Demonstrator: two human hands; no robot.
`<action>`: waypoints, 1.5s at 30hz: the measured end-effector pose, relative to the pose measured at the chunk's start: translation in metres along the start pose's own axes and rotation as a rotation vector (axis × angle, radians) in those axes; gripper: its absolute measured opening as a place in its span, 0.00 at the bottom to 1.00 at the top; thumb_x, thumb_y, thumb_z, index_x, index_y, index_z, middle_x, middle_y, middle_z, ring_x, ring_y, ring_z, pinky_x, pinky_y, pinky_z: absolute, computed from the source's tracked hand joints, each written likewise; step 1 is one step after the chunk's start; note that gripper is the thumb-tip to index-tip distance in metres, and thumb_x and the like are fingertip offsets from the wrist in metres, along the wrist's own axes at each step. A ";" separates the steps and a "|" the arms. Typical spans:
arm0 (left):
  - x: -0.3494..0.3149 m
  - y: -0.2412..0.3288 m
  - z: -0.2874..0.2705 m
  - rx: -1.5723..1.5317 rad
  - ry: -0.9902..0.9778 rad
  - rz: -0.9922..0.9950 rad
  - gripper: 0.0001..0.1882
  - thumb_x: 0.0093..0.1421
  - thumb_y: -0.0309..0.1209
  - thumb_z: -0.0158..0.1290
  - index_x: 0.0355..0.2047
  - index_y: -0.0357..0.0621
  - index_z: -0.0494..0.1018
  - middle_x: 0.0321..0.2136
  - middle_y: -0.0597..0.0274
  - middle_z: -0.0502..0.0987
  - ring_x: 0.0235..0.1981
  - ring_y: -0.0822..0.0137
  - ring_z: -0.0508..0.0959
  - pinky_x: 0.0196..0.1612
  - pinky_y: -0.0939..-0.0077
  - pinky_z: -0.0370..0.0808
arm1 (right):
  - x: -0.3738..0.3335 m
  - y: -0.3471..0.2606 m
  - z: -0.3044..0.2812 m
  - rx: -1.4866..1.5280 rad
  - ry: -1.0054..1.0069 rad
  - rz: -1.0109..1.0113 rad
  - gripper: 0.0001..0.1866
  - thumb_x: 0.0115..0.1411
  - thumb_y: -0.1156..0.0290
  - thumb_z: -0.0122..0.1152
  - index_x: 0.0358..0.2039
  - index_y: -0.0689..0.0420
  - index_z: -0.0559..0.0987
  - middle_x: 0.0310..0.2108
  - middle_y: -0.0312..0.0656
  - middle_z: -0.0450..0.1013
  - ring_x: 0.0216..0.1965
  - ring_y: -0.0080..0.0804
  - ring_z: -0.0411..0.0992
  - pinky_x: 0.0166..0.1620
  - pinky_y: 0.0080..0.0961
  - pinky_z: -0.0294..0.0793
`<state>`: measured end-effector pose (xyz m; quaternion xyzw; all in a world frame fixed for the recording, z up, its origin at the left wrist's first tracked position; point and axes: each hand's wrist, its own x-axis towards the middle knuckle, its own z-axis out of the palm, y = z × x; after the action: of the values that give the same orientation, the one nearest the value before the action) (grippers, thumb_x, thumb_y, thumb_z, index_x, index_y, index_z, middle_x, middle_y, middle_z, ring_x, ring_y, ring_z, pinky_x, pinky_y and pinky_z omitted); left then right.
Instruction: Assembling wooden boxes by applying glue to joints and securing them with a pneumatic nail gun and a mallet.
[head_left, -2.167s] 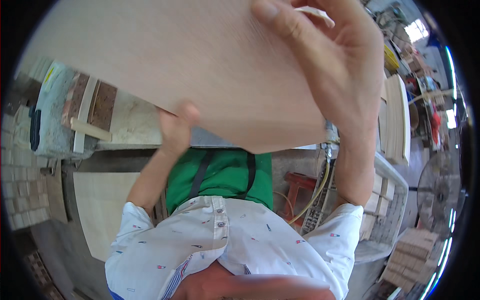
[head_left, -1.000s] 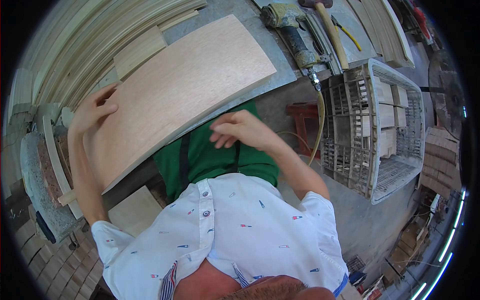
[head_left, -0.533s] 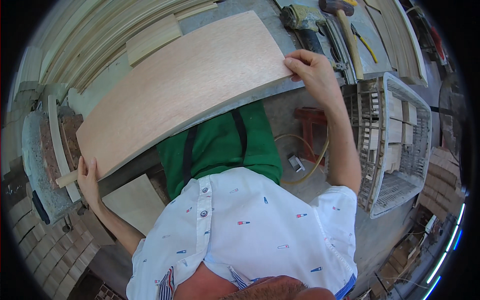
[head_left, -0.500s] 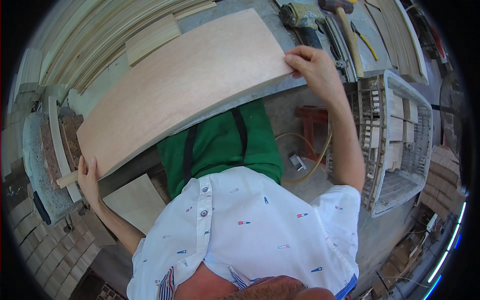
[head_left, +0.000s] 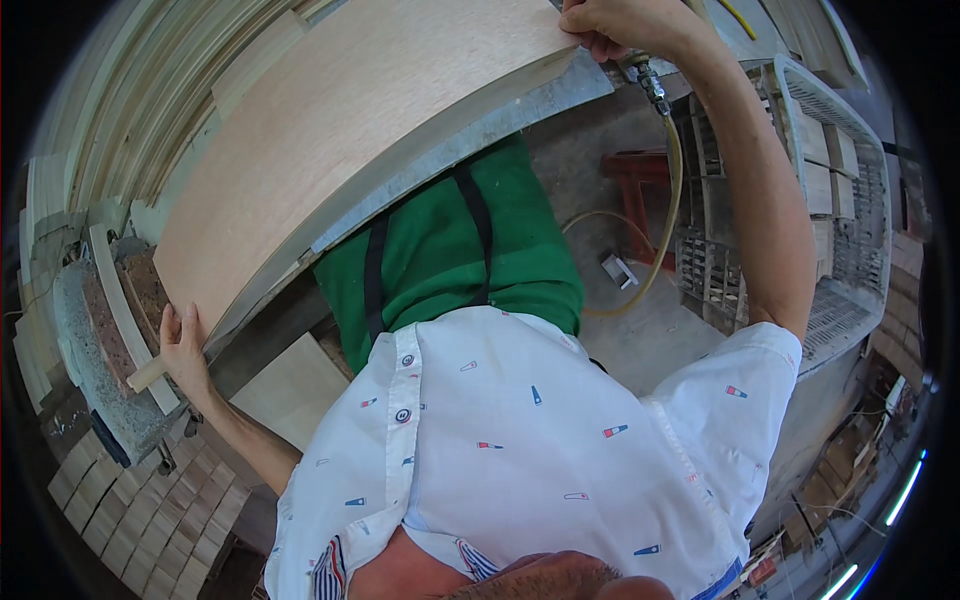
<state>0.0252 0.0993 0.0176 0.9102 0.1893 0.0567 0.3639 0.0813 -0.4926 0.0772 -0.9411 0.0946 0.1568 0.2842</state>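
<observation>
Close in on the left, the left hand, half closed, holds 1 end; farther out, the right hand pinches the other; between the 2 lies the wooden panel, long axis slanting away rightward

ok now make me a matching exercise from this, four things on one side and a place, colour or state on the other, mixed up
1. left hand
2. right hand
3. crate
4. lap cloth

a. green, crossed by dark straps
b. at the right end of the wooden panel
c. at the panel's near left corner
d. holding pale wooden blocks

Pairs: 1-c, 2-b, 3-d, 4-a
</observation>
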 end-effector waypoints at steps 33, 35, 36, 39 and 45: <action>-0.061 0.176 0.132 0.152 -0.220 0.895 0.23 0.54 0.30 0.56 0.51 0.36 0.70 0.54 0.49 0.68 0.57 0.55 0.67 0.59 0.64 0.61 | 0.008 -0.033 0.002 -0.450 -0.072 0.043 0.10 0.49 0.77 0.58 0.17 0.70 0.79 0.17 0.51 0.75 0.24 0.37 0.78 0.31 0.32 0.78; -0.078 0.217 0.183 0.064 -0.404 1.105 0.24 0.52 0.31 0.59 0.49 0.38 0.70 0.54 0.48 0.68 0.57 0.51 0.66 0.57 0.62 0.64 | 0.013 -0.028 0.010 -0.433 -0.042 -0.008 0.09 0.50 0.76 0.57 0.18 0.68 0.78 0.15 0.46 0.74 0.19 0.33 0.76 0.27 0.28 0.76; -0.084 0.235 0.204 0.079 -0.426 1.259 0.25 0.51 0.32 0.60 0.49 0.39 0.70 0.54 0.48 0.67 0.57 0.50 0.65 0.57 0.61 0.64 | 0.015 -0.025 0.013 -0.404 -0.018 -0.056 0.09 0.51 0.75 0.56 0.18 0.66 0.78 0.13 0.42 0.73 0.15 0.29 0.73 0.24 0.24 0.74; -0.091 0.270 0.241 0.065 -0.427 1.370 0.26 0.54 0.33 0.57 0.53 0.40 0.68 0.57 0.51 0.64 0.60 0.50 0.62 0.60 0.60 0.61 | 0.018 -0.017 0.015 -0.344 0.076 -0.114 0.11 0.47 0.76 0.56 0.11 0.66 0.76 0.09 0.46 0.70 0.12 0.36 0.73 0.24 0.29 0.75; -0.090 0.269 0.257 0.160 -0.405 1.398 0.25 0.55 0.33 0.56 0.53 0.43 0.67 0.56 0.54 0.66 0.60 0.53 0.63 0.58 0.60 0.62 | 0.017 -0.003 0.008 -0.255 -0.012 -0.108 0.08 0.49 0.74 0.54 0.20 0.66 0.77 0.12 0.46 0.73 0.18 0.36 0.76 0.26 0.32 0.76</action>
<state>0.0856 -0.2791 0.0173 0.8348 -0.5032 0.0925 0.2032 0.0964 -0.4875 0.0664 -0.9724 0.0214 0.1576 0.1709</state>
